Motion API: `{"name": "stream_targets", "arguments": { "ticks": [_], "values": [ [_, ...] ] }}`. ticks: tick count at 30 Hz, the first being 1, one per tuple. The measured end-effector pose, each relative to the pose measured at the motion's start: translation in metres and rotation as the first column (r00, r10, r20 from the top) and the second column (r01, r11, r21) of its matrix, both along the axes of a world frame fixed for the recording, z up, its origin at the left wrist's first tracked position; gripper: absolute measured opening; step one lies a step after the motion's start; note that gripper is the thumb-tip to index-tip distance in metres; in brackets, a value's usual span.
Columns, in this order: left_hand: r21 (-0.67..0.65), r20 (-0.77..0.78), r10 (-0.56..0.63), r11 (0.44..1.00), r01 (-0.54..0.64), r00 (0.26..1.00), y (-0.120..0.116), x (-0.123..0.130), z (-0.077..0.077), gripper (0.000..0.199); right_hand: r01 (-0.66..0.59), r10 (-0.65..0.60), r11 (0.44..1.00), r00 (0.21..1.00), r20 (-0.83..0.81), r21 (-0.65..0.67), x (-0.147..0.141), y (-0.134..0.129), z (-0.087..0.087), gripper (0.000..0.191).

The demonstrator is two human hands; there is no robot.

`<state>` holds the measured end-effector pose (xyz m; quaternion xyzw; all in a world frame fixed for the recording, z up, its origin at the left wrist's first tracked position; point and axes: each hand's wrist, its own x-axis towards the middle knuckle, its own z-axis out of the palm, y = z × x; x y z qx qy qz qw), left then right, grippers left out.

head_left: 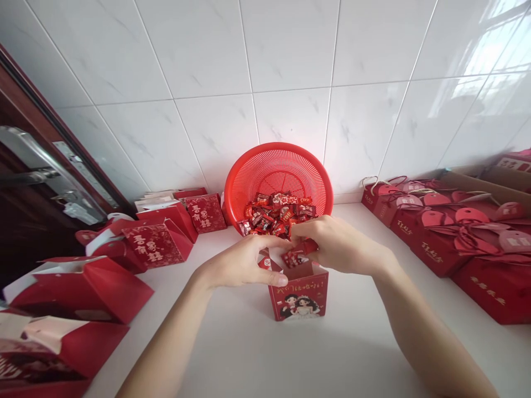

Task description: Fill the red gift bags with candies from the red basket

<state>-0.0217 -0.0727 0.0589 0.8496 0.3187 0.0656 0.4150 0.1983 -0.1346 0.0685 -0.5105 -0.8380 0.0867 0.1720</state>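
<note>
An open red candy box (299,298) with a cartoon couple on its front stands upright on the white table. My left hand (244,261) grips the box's left side, thumb on the front rim and the other fingers behind. Over the box's opening, my right hand (338,243) is closed on a red wrapped candy (296,258); its fingertips are partly hidden. Just behind both hands, a red plastic basket (279,155) leans toward the wall, with many red wrapped candies (282,213) inside.
Several opened red boxes (157,243) line the left side, near a dark door with a metal handle (37,177). Several closed red boxes (431,240) with cords stand in rows at right, beside a cardboard carton (473,185). A tiled wall (290,116) bounds the back.
</note>
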Motion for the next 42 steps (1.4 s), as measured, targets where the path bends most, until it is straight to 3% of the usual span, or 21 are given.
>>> {"name": "stream_targets", "arguments": {
  "ticks": [5,9,12,16,20,25,28,35,42],
  "values": [
    [-0.005,0.002,0.006,1.0,-0.006,1.0,-0.002,0.0,0.002,0.066,-0.069,0.023,0.986,0.958,-0.287,-0.151,0.001,0.0,0.004,0.01],
    [0.012,-0.026,0.029,1.0,-0.029,0.999,-0.001,0.0,0.001,0.067,-0.237,0.083,0.95,0.821,-0.565,-0.205,0.006,0.002,0.013,0.029],
    [0.016,0.004,0.007,1.0,-0.007,1.0,0.0,-0.001,0.001,0.067,-0.287,0.094,0.937,0.756,-0.648,-0.199,0.007,0.005,0.013,0.047],
    [0.008,-0.006,0.029,1.0,-0.029,1.0,-0.001,-0.001,0.001,0.066,-0.178,0.015,0.967,0.755,-0.656,-0.183,0.006,0.009,0.006,0.049],
    [-0.011,0.001,0.022,1.0,-0.022,1.0,-0.002,0.0,0.002,0.065,-0.251,0.029,0.935,0.758,-0.652,-0.251,0.008,0.008,0.004,0.037],
    [-0.031,0.025,-0.025,0.999,0.025,0.999,-0.003,0.002,0.004,0.051,-0.278,0.075,0.895,0.865,-0.497,-0.349,0.009,0.006,0.007,0.024],
    [-0.014,0.02,-0.02,1.0,0.02,1.0,-0.002,0.001,0.003,0.049,-0.271,0.107,0.911,0.883,-0.456,-0.311,0.009,0.007,0.007,0.016],
    [0.03,-0.026,0.011,0.999,-0.01,1.0,0.001,-0.001,-0.001,0.065,-0.214,0.097,0.956,0.875,-0.474,-0.199,0.017,0.007,0.009,0.01],
    [0.09,-0.033,-0.028,0.996,0.031,0.999,-0.003,0.0,0.004,0.058,-0.036,-0.008,0.995,0.906,-0.423,-0.095,0.023,0.007,0.01,0.014]
  ]
}}
